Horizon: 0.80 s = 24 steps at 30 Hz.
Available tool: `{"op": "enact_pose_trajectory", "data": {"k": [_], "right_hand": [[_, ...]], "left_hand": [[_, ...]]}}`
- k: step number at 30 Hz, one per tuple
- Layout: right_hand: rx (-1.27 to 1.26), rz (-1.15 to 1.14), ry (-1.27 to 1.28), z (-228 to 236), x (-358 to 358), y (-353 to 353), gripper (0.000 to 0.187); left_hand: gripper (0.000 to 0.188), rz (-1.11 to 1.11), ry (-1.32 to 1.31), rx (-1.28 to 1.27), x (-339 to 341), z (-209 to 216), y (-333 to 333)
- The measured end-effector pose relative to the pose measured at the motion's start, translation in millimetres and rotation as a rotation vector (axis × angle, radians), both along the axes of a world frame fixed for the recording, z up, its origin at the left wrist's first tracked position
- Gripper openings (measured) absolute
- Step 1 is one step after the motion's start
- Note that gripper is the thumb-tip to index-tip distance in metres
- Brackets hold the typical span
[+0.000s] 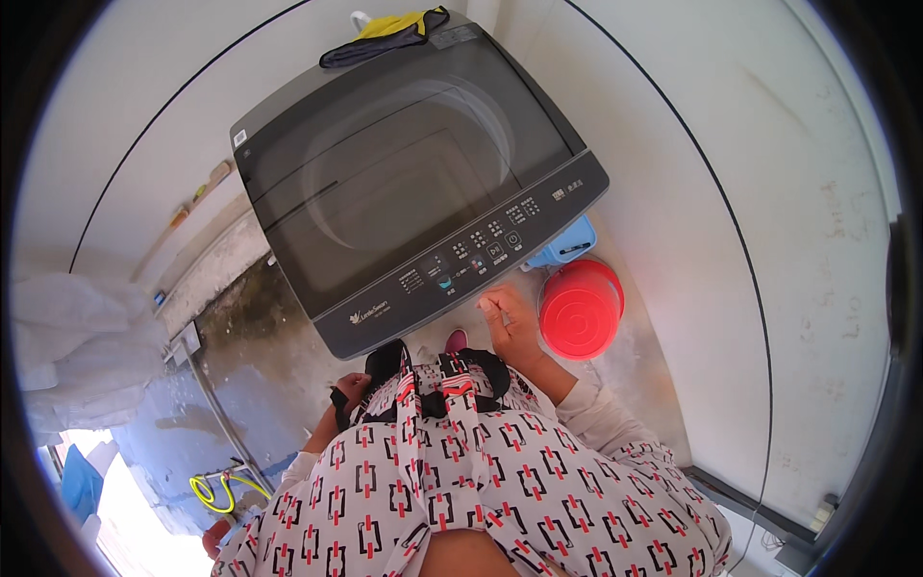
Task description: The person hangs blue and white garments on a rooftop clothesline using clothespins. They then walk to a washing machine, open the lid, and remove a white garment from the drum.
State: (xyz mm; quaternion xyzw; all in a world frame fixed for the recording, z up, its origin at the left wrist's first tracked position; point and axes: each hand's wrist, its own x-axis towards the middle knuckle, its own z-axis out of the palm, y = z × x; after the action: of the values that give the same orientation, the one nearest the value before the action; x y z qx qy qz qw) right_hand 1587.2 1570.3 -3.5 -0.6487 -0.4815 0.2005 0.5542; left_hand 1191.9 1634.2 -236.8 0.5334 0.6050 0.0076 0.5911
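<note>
A dark grey top-loading washing machine (385,163) stands in front of me, its tinted glass lid down and its control panel (481,250) along the near edge. Close to that edge, on the right, is my right hand (510,325), fingers curled in and nothing visible in them. Lower on the left, beside my waist, my left hand (352,388) is closed on black cloth (386,362) that hangs against my patterned top. Part of that hand's fingers is hidden by the cloth. A yellow and black cloth (389,37) lies on the machine's far edge.
Right of the machine stand a red lidded bucket (580,313) and a light blue plastic container (567,242), near the white wall (798,212). At left are white sheeting (82,351), a metal pole (221,413) and a yellow hose (213,492) over a wet floor.
</note>
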Motion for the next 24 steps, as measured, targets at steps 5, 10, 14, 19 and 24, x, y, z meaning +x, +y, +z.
{"op": "enact_pose_trajectory", "data": {"k": [5,10,14,19,24], "right_hand": [[0.028,-0.001,-0.005,-9.7,-9.8,-3.9,0.007],[-0.010,0.022,0.005,-9.7,-10.4,-4.7,0.008],[-0.023,0.012,0.022,-5.5,-9.7,-0.6,0.008],[-0.026,0.030,0.004,1.9,-4.8,3.5,0.008],[-0.017,0.039,-0.011,2.4,-4.8,3.0,0.008]], "left_hand": [[0.024,0.000,0.078,-0.020,26.0,14.7,25.7],[0.028,-0.031,0.150,-0.010,30.1,29.8,44.4],[0.027,-0.046,0.240,0.040,8.7,-2.2,48.1],[0.022,-0.027,0.147,0.005,3.9,-7.4,34.7],[0.021,-0.024,0.088,0.025,8.4,-2.7,22.3]]}}
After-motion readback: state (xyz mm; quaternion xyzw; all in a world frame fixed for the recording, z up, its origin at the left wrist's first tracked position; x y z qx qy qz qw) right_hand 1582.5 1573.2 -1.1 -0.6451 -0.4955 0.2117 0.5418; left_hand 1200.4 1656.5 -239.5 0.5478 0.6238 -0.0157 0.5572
